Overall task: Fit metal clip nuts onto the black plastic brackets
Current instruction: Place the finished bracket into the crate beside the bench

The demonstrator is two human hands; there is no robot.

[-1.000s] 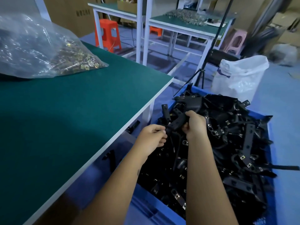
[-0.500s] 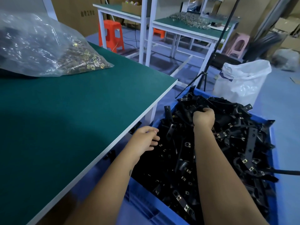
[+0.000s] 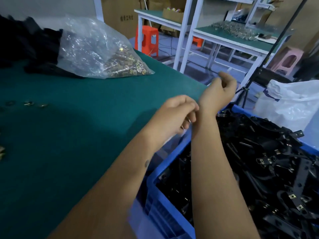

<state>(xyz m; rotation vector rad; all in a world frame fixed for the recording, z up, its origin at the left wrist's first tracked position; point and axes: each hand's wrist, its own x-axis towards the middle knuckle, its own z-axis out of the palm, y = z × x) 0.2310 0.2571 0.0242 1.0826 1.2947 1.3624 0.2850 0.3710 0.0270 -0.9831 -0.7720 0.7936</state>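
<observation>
Both hands are up over the edge of the green bench, w/ the blue bin of black brackets below and to the right of them. The left hand has its fingers curled in; there is a small shiny bit near the fingertips, but it is too blurry to say if it holds a clip nut or nothing. The right hand is raised higher, just past the left one, fingers loosely curled, and nothing shows in it. The left fingertips are right beside the right wrist, maybe touching. No bracket is in either hand; the brackets all lie in the bin, under the right forearm. There are too many to count, a big heap, and lots of them have a little metal clip nut on already. 1 clear bag of clip nuts sits far back on the bench, well apart from the hands, w/ a dark pile behind it. About 3 loose small metal bits lie on the bench at the far left, plus a few more at the very left edge. Behind: 2 more benches w/ green tops, 1 orange stool in full view, a 2nd orange one partly hidden, and 1 pink stool. 1 white plastic bag sits on the floor past the bin, next to a black tripod.
</observation>
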